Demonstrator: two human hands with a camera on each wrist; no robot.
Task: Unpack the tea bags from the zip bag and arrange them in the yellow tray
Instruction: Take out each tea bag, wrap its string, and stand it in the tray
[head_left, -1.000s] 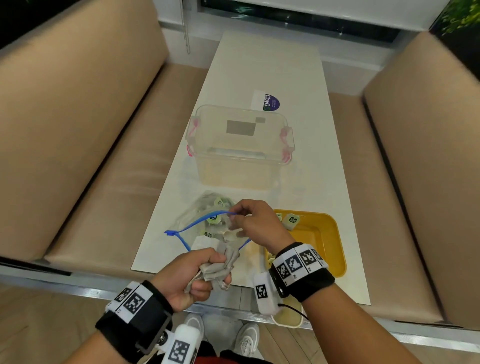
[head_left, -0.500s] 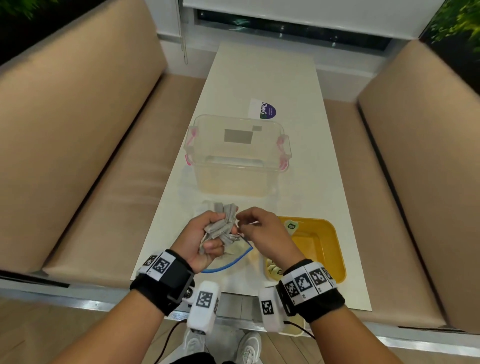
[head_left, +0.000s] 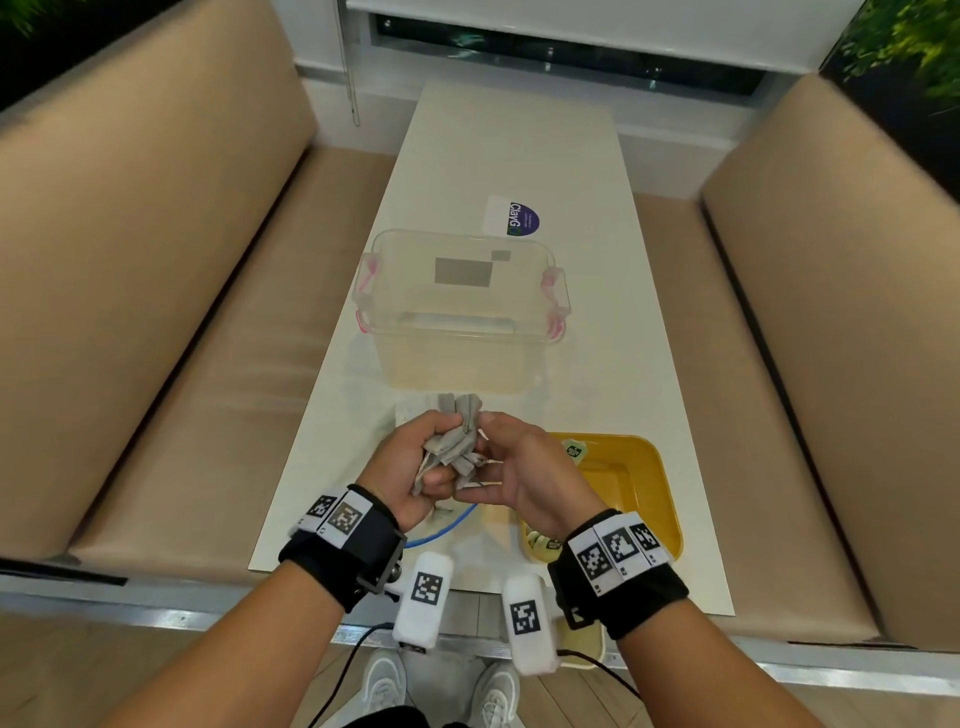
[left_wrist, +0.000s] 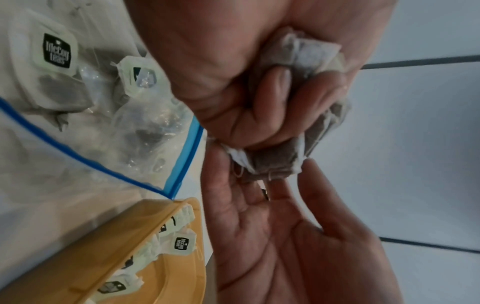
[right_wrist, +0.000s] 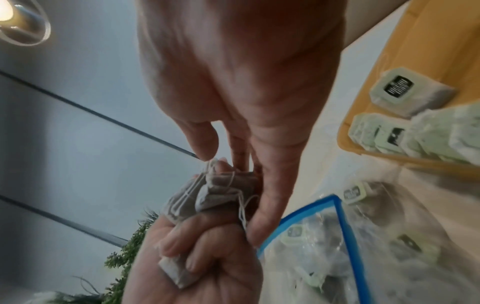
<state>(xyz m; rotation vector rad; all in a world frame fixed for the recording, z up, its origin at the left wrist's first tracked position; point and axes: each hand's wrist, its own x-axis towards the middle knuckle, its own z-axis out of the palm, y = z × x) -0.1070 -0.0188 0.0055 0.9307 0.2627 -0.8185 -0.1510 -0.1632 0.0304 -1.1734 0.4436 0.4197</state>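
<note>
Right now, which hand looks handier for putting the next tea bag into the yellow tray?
Probably the right hand: it sits nearer the yellow tray and is already picking at the tea bags with its fingers, while the left hand grips the bunch.

A long, cream-white rectangular worktop (head_left: 519, 156) runs between two tan padded bench seats (head_left: 156, 312), its far end meeting a white wall under a dark window strip (head_left: 571, 57). Wood-plank flooring (head_left: 104, 675) lies below, green foliage (head_left: 909, 41) at the upper corners.

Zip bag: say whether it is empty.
Not empty. Tea bags with tags still show through the clear zip bag lying beside the yellow tray.
</note>
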